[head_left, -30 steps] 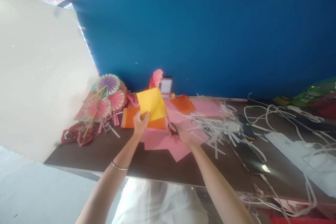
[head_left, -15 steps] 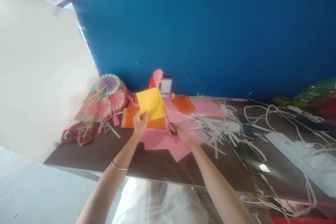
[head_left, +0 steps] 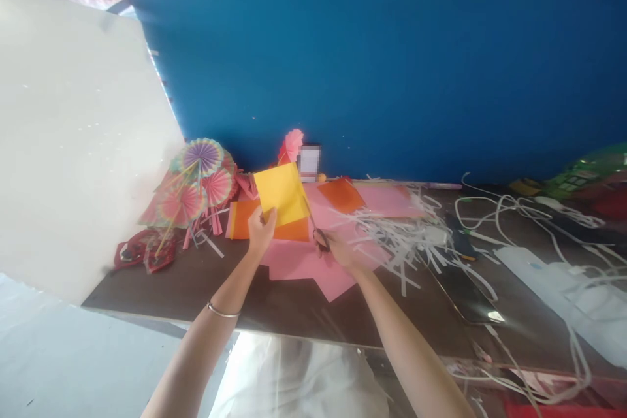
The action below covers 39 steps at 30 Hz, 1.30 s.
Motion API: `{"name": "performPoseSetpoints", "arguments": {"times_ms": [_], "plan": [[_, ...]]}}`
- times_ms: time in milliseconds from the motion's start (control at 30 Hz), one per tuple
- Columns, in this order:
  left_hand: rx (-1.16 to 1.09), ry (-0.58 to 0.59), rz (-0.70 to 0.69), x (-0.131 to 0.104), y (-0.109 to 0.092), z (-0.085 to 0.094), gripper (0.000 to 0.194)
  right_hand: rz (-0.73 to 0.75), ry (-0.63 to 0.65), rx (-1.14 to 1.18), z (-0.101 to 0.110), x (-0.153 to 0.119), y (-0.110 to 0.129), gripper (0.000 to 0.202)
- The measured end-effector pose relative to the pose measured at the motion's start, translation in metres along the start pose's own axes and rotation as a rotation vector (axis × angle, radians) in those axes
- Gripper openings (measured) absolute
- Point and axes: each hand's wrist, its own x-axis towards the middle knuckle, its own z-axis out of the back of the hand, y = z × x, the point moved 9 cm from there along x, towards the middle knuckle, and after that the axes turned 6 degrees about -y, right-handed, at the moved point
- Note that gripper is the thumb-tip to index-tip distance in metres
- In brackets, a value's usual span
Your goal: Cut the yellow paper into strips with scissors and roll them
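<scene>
My left hand (head_left: 262,227) pinches the lower left corner of a yellow sheet of paper (head_left: 281,192), thumb on top, and holds it up over the table. In my right hand (head_left: 336,249) is a pair of dark-handled scissors (head_left: 321,238), fingers closed round the handles. The blades point up and away from me and lie along the sheet's right edge; I cannot make out how far apart they are. Beneath the yellow sheet lie an orange sheet (head_left: 292,233) and several pink sheets (head_left: 298,264). Another orange sheet (head_left: 341,194) rests farther back.
Folded paper fans (head_left: 200,160) stand at the left, behind a red packet (head_left: 159,256). White paper strips (head_left: 392,235) are heaped right of my hands. A phone (head_left: 465,294), white cables (head_left: 509,209) and a white box-like object (head_left: 553,294) lie farther right. A blue wall (head_left: 392,65) rises behind the table.
Almost nothing differs: both hands, the yellow sheet and the scissors hold nearly the same place. The bright reflection on the phone at the right has shrunk.
</scene>
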Motion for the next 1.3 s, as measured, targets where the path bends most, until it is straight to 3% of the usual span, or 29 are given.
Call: {"name": "performPoseSetpoints", "arguments": {"times_ms": [600,1300], "plan": [[-0.035,0.003,-0.009,0.0004,0.0036,-0.0009,0.028,0.022,0.001,-0.063,-0.0002,-0.0016,0.0064,0.033],[-0.112,0.047,0.015,-0.0033,0.0018,-0.0059,0.03,0.021,0.017,0.071,-0.0031,-0.0012,0.007,0.038]]}}
